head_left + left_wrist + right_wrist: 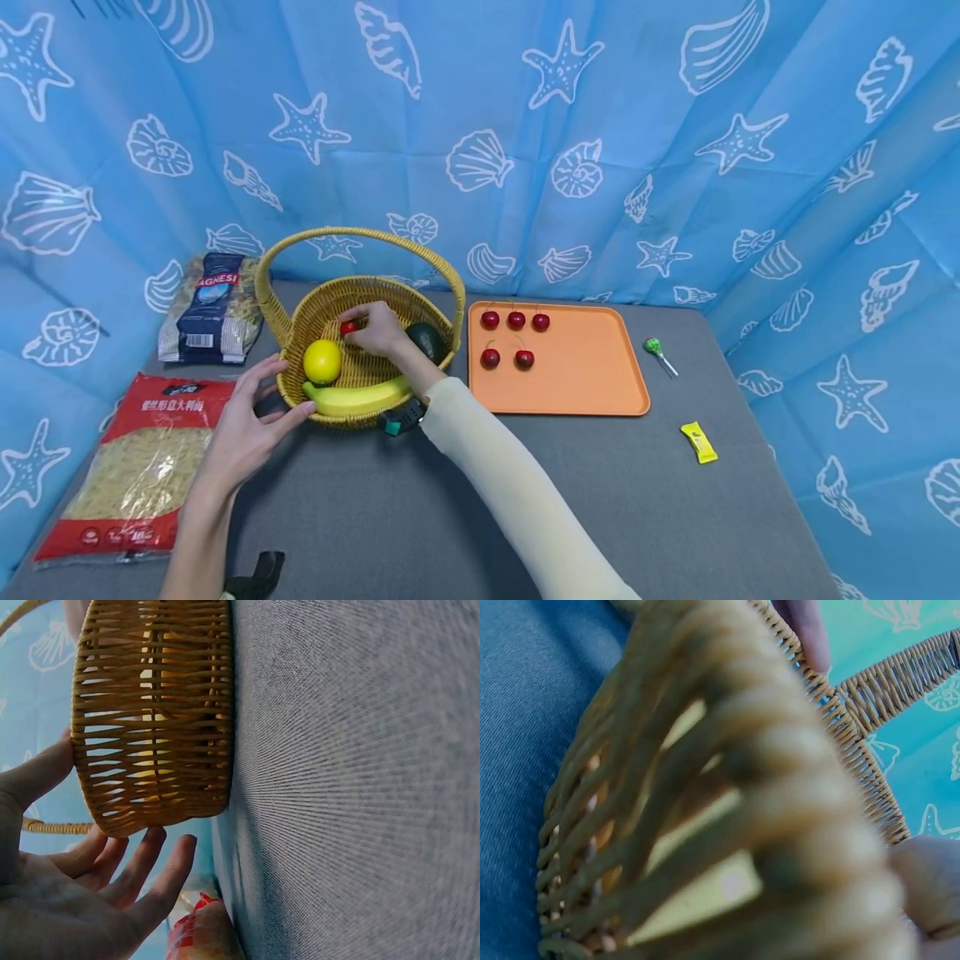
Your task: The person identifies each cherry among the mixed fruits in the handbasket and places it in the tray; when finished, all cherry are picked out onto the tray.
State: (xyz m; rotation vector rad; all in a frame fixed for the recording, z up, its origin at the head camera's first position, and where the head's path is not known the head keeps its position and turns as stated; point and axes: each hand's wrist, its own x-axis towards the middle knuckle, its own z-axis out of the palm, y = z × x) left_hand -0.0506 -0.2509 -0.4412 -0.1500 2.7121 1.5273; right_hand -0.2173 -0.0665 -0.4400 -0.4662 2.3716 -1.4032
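A wicker basket [360,419] with a tall arched handle stands on the grey table. Inside it are a yellow lemon [322,362], a banana [360,398] along the front and a dark green avocado [426,342] at the right. My right hand [377,329] reaches into the basket and pinches a small bright red object [348,327], mostly covered by the fingers. At the basket's left end, my left hand [251,417] holds the rim, thumb toward the front and fingers on the side. The left wrist view shows this hand [97,892] against the woven wall [154,727].
An orange tray [577,367] with several cherries [516,320] lies right of the basket. Farther right are a green lollipop [654,347] and a yellow wrapped candy [700,442]. Two pasta bags, one clear and blue [212,308], one red [142,467], lie at the left.
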